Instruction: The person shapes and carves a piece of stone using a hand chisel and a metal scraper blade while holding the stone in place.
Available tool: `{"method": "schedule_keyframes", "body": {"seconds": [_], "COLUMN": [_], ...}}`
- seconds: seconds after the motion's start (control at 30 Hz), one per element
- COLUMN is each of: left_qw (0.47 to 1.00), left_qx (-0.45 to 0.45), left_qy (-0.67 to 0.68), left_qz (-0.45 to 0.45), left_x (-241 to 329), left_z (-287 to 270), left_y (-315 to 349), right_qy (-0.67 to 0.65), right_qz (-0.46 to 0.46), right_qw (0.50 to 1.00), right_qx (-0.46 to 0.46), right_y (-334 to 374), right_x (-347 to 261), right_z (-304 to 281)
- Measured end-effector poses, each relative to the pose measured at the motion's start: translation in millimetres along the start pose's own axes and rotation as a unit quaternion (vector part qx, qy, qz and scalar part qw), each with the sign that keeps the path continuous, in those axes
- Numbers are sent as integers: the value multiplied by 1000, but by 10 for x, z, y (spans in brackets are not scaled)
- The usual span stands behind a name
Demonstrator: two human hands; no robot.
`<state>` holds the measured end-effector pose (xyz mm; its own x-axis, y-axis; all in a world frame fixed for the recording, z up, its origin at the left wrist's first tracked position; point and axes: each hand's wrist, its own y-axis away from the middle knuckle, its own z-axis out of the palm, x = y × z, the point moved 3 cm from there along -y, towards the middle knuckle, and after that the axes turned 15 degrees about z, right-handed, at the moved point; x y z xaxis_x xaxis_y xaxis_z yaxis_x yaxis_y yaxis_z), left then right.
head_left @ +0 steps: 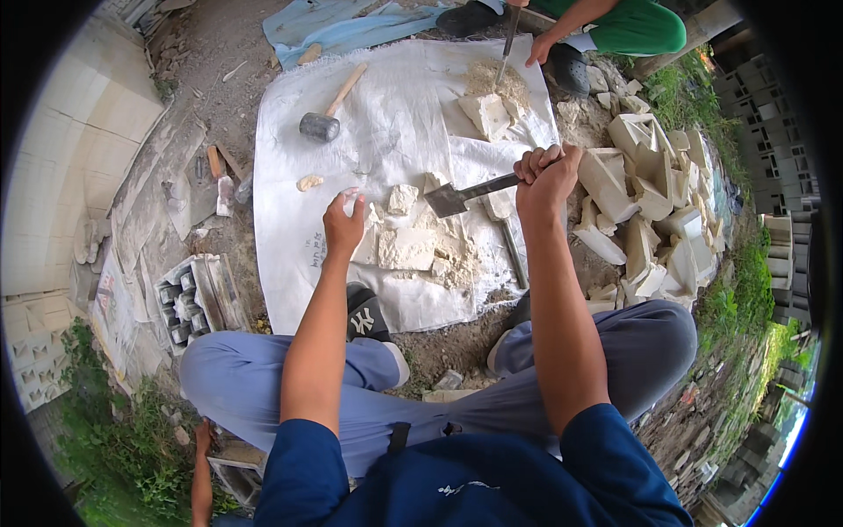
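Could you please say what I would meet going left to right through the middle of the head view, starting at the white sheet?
Small pale chunk, left hand, large pale block, flat-bladed tool, right hand gripping it, heap of broken pale pieces.

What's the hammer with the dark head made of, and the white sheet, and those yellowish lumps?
Hammer handle: probably wood, pale tan and smooth-looking. Its head: dark, dull, maybe rubber, possibly metal.
White sheet: perhaps woven plastic, creased with a frayed-looking edge.
Yellowish lumps: likely stone or something stone-like, matte, with rough broken faces and crumbs around.
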<state>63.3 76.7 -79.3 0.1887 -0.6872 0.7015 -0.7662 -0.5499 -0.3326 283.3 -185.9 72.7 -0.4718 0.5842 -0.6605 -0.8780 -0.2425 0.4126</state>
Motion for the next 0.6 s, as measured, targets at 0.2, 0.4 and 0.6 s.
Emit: {"method": "schedule_keyframes", "body": {"seconds": [0.2,0.4,0.6], "left_qw": [995,987,997], "left_qx": [61,79,32], "left_qy": [32,62,-67], "left_qz": [-79,-122,3], "left_x": [-194,-75,51], "left_z": [-319,-250,-238], "left_y": [249,295,505], "right_qy": [-118,-142,319], "right_qz": [119,237,382], "right_qw": [979,959,848], "right_qx": [118,71,-183], "right_y": [-329,-893,-744], "right_x": [819,1561,1186], "right_z": [394,-31,-303]}}
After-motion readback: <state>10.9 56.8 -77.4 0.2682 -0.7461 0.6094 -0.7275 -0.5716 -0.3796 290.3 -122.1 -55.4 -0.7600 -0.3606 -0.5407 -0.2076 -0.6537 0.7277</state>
